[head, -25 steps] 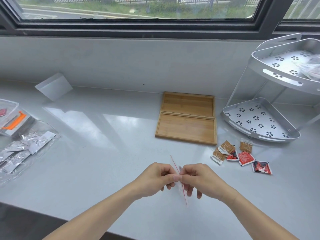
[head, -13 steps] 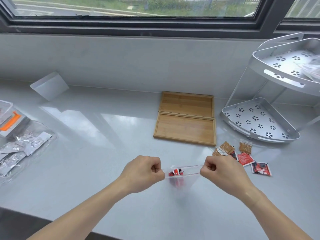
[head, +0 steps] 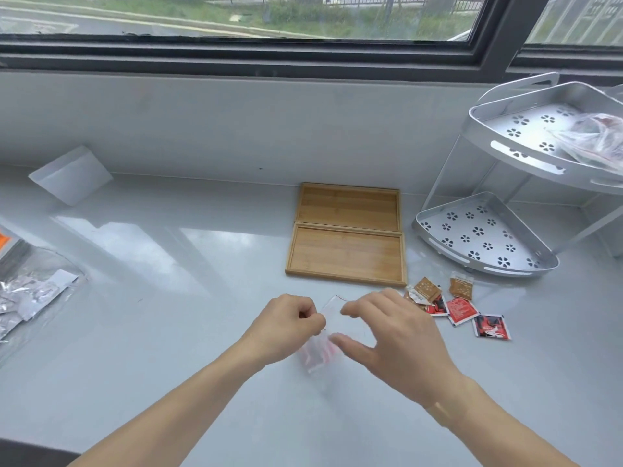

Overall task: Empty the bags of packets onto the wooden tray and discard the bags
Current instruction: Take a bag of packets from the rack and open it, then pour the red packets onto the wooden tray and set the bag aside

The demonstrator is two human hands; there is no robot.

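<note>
A small clear zip bag with a red seal line hangs blurred between my hands, with red packets inside. My left hand pinches its top edge with curled fingers. My right hand is spread just right of the bag, thumb and fingers apart; I cannot tell whether they touch the plastic. Two wooden trays lie beyond my hands, a near tray and a far tray, both bare. Several red and brown packets lie on the counter right of the trays.
A two-tier metal corner rack stands at the right, with crumpled clear bags on its top shelf. A large clear bag of silver packets lies at the left edge. A white card leans on the back wall.
My hands first pinched the bag's seal together, then pulled it open sideways. Now my right hand has let go and spread, and the bag hangs from my left hand.
</note>
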